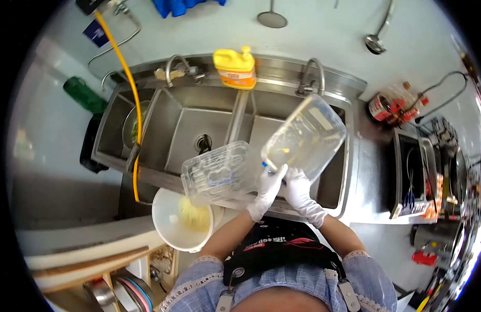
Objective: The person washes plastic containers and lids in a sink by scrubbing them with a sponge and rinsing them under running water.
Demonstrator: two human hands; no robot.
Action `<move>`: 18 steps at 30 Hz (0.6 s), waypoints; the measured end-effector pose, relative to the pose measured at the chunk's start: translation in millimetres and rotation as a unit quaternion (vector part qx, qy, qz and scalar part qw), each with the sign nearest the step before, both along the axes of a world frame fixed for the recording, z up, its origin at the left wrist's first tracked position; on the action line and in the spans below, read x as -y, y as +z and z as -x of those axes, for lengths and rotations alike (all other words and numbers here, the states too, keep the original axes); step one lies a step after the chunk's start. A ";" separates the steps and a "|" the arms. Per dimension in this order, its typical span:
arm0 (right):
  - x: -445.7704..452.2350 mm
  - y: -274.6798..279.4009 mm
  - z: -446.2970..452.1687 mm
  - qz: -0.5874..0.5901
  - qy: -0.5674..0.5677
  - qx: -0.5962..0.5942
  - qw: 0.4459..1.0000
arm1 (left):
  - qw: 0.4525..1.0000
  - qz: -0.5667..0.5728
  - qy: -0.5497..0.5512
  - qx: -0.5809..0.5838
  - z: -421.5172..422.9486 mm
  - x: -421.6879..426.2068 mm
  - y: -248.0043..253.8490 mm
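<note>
A clear rectangular plastic container [315, 138] with yellowish residue inside is tilted over the right sink basin. My left hand [270, 191], in a white glove, is closed at its near edge, by a small blue clip. Beside it my right hand [301, 198], also gloved in white, is closed on the container's near end. A clear ribbed plastic lid [219, 171] lies tilted at the front edge of the middle basin, just left of my left hand. Below the lid stands a white bucket [162, 221] with a pale yellow mass in it.
A yellow jug [235, 67] stands on the sink's back ledge between two curved faucets. A yellow hose [127, 73] hangs across the left basin, which holds a bowl. Bottles [388, 106] and a black-framed appliance [411, 171] are on the right. Wooden shelving [95, 260] is at lower left.
</note>
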State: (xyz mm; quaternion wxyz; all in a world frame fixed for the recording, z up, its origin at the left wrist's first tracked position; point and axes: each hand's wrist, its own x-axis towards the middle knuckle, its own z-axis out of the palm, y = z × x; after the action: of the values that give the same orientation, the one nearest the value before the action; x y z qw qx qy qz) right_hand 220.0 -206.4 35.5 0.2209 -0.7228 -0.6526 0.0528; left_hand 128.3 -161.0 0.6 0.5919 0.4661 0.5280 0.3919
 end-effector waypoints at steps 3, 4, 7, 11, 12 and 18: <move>-12.8 5.6 11.7 -0.054 -0.013 -0.012 0.998 | 0.998 -0.003 0.044 0.035 -0.9 -14.4 13.9; -15.4 11.5 14.2 -0.033 0.002 -0.064 0.997 | 0.997 -0.012 0.049 0.055 0.0 -19.7 20.2; -18.1 -9.1 20.0 -0.001 0.048 -0.206 0.977 | 0.997 -0.036 0.040 0.059 10.0 -36.9 27.2; -10.5 5.9 30.4 -0.012 0.070 -0.361 0.930 | 0.996 0.004 0.016 0.082 25.6 -56.3 14.8; -6.8 9.3 30.1 0.001 0.080 -0.356 0.931 | 0.997 0.018 0.012 0.074 28.9 -59.1 11.4; -40.9 -75.9 7.4 0.131 0.052 -0.350 0.926 | 0.997 0.003 -0.022 0.071 28.4 -53.9 8.1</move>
State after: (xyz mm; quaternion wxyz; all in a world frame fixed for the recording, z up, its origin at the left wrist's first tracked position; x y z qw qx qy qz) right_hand 212.6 -165.5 -40.4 0.3360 -0.6458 -0.5576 0.3989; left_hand 99.9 -107.1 8.7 0.6379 0.4471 0.4750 0.4095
